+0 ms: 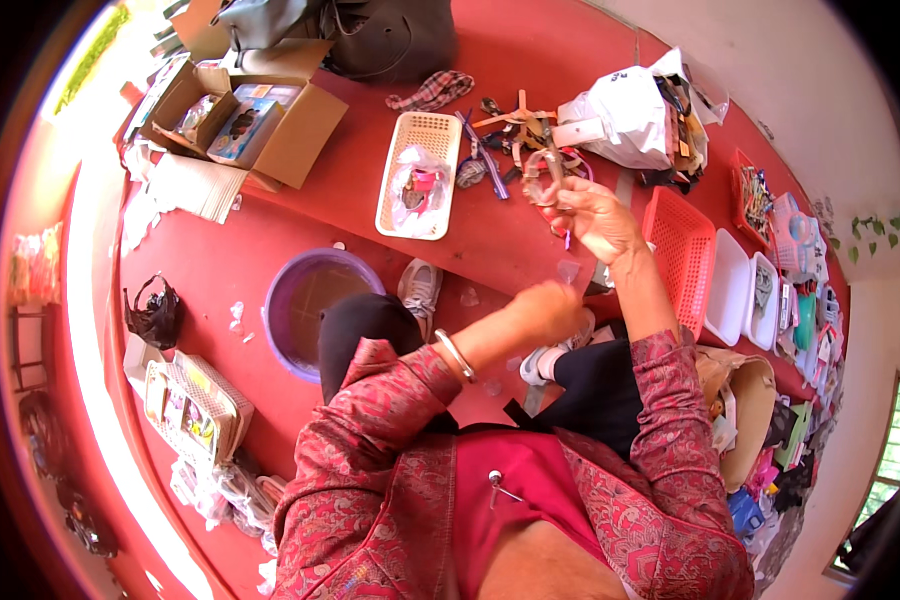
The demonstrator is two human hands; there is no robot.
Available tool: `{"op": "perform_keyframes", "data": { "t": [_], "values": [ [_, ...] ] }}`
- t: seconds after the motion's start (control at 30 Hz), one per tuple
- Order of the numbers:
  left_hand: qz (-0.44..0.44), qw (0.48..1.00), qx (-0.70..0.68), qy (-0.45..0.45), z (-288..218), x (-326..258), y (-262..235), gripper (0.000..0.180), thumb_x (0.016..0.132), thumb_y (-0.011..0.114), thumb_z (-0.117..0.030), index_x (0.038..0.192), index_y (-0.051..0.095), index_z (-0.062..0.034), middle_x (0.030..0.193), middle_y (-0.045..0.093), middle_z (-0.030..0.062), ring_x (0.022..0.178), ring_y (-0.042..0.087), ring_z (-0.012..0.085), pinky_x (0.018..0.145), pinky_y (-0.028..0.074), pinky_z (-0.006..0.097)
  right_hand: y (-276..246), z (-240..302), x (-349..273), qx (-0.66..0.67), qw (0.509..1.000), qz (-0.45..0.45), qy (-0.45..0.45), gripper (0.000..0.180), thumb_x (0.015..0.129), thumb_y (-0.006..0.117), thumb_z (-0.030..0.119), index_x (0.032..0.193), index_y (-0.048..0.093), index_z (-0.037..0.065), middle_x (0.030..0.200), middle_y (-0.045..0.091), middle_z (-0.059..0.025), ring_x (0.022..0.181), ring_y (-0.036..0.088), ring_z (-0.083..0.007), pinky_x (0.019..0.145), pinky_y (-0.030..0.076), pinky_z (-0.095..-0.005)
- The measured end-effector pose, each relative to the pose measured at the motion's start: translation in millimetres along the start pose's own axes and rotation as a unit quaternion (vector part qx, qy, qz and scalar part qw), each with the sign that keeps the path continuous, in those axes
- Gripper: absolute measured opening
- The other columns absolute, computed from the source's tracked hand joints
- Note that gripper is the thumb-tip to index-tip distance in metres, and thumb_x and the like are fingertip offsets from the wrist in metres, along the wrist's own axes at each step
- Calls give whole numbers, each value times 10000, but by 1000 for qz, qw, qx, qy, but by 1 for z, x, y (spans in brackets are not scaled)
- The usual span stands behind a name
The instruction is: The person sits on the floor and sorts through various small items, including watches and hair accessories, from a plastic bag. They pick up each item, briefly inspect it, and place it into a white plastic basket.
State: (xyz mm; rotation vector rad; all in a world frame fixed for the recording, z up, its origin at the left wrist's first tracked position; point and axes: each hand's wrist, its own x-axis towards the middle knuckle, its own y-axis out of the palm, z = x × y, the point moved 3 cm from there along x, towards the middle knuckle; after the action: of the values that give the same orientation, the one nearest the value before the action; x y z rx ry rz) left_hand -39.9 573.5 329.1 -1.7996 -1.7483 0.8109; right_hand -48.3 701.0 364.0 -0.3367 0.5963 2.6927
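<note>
My right hand (pixel 602 218) is raised over the red platform, its thumb and fingers closed on a brown looped band (pixel 533 187) that resembles a wristwatch strap. My left hand (pixel 550 314) is lower and nearer to me, smeared by motion; its fingers cannot be made out. Just beyond the held band lies a tangle of straps (pixel 518 135) in brown, orange and dark colours. To the left of it, a cream plastic basket (pixel 387 200) contains a clear plastic bag (pixel 422 165) with a pink item and other small pieces inside.
A purple tub (pixel 282 345) stands at left, near my knee. Farther off are an open cardboard box (pixel 305 125), a black bag (pixel 395 40) and a white bag (pixel 620 115). Red (pixel 678 250) and white trays (pixel 730 285) line the right side. Small plastic scraps lie about.
</note>
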Motion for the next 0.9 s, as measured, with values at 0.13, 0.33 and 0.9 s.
{"op": "perform_keyframes", "data": {
  "t": [0.13, 0.33, 0.9],
  "values": [
    [204, 970, 117, 56, -10, -39, 17, 228, 720, 578, -246, 751, 639, -28, 753, 632, 138, 702, 627, 278, 585, 498, 368, 35, -34, 52, 5, 997, 53, 52, 121, 804, 533, 86, 867, 558, -13, 820, 590, -95, 729, 576, -167, 661, 472, -251],
    [210, 954, 209, 52, -2, -41, 21, 169, 689, 613, -193, 811, 672, -92, 863, 649, 74, 787, 632, 231, 607, 515, 333, 63, -102, 141, -62, 986, -6, 156, 97, 751, 500, 17, 807, 558, -37, 764, 587, -135, 661, 593, -208, 586, 496, -296],
    [148, 914, 368, 86, 8, -49, 48, 439, 833, 442, -299, 1248, 430, -157, 1304, 393, 62, 1110, 455, 269, 704, 425, 461, 38, -148, 182, -116, 974, -13, 193, 272, 797, 469, 176, 746, 593, -60, 656, 589, -193, 532, 596, -254, 503, 502, -325]
  ]
}}
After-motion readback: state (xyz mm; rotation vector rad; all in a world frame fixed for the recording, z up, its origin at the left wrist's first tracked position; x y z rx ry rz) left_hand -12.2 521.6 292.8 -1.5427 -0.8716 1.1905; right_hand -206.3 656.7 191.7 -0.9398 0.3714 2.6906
